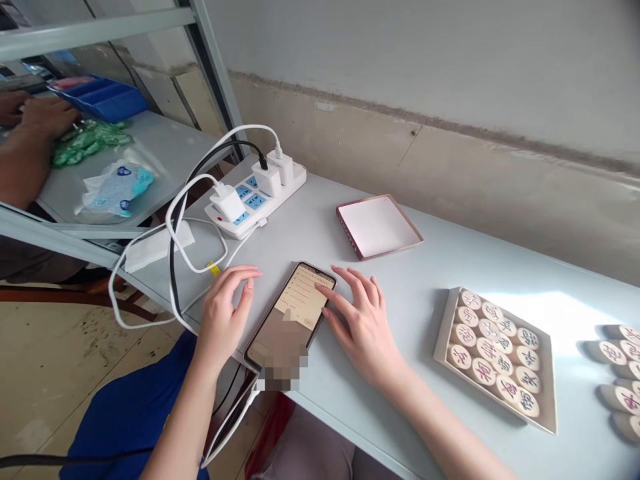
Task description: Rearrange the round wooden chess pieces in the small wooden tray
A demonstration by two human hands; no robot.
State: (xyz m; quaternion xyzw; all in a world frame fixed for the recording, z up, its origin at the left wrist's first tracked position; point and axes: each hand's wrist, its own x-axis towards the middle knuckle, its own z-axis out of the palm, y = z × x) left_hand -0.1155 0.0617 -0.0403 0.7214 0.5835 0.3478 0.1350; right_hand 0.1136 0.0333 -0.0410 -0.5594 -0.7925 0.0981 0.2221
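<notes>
A smartphone (290,313) lies flat on the pale table (410,280) with its screen lit, a cable plugged in at its near end. My left hand (226,308) rests open on the table just left of the phone, fingers pointing toward it. My right hand (360,323) lies open on the phone's right side, the index fingertip touching the upper part of the screen. Neither hand holds anything.
A white power strip (257,200) with three chargers and trailing cables sits behind the phone. An empty box lid (379,225) lies farther back. A tray of round wooden chess pieces (495,353) and loose pieces (623,373) lie at right. Another person's hands (30,120) work at the left table.
</notes>
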